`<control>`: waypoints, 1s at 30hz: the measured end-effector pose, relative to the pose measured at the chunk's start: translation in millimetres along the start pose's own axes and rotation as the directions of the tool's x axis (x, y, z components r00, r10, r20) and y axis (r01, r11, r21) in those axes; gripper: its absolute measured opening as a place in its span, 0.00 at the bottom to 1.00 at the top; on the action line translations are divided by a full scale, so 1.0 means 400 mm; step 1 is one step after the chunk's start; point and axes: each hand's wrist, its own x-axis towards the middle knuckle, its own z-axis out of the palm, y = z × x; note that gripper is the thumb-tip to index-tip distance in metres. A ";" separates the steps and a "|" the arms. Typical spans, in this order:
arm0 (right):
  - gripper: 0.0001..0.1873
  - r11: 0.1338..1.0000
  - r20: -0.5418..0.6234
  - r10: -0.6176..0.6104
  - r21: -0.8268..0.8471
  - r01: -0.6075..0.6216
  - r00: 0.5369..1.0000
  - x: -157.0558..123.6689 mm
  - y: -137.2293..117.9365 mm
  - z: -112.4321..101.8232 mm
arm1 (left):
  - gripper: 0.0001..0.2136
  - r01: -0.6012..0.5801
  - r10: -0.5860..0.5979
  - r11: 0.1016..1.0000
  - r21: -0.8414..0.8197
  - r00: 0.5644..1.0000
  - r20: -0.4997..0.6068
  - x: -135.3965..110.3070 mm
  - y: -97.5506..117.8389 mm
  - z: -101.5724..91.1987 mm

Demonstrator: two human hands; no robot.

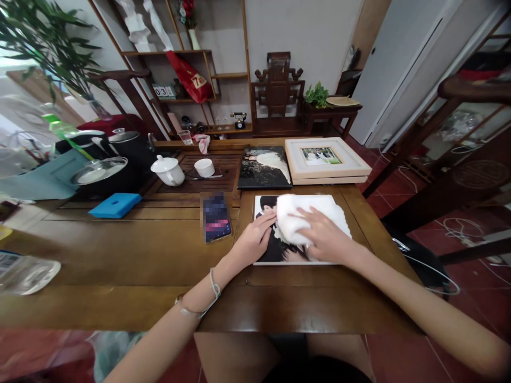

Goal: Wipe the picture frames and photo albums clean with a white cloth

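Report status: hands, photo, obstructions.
Right hand on white cloth over photo. Left hand on photo's left side. Photo on table, partly covered. Phone left of photo, not touching.

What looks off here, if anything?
No spill or breakage visible. The phone shows blocky pixelation over much of its screen, likely image masking rather than damage. At right, white cable lies loosely tangled on the red floor, which looks untidy.

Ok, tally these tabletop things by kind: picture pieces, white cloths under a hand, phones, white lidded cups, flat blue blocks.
Picture pieces: 3 (partly covered picture, dark picture, pale frame)
White cloth: 1
Phone: 1
White lidded cup: 1
Blue block: 1
Total: 7
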 end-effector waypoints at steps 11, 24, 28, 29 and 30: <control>0.19 0.996 -0.046 -0.073 0.052 0.075 0.996 -0.123 -0.120 0.008 | 0.19 0.018 -0.018 1.000 0.002 1.000 0.009 0.001 0.008 0.003; 0.17 0.998 0.084 -0.005 -0.058 0.010 0.996 0.004 -0.206 0.025 | 0.20 0.191 -0.212 0.949 -0.251 0.976 -0.058 0.007 0.032 -0.011; 0.11 0.959 0.059 -0.282 0.043 0.280 0.958 -0.025 -0.231 0.019 | 0.20 0.210 -0.233 0.940 -0.269 0.971 -0.055 0.011 0.040 -0.025; 0.10 0.944 0.054 -0.328 0.068 0.324 0.943 -0.039 -0.222 0.013 | 0.19 0.193 -0.213 0.946 -0.260 0.976 -0.052 0.011 0.041 -0.026; 0.10 0.933 0.054 -0.352 0.096 0.346 0.934 -0.055 -0.209 0.006 | 0.19 0.169 -0.187 0.954 -0.249 0.981 -0.049 0.012 0.040 -0.026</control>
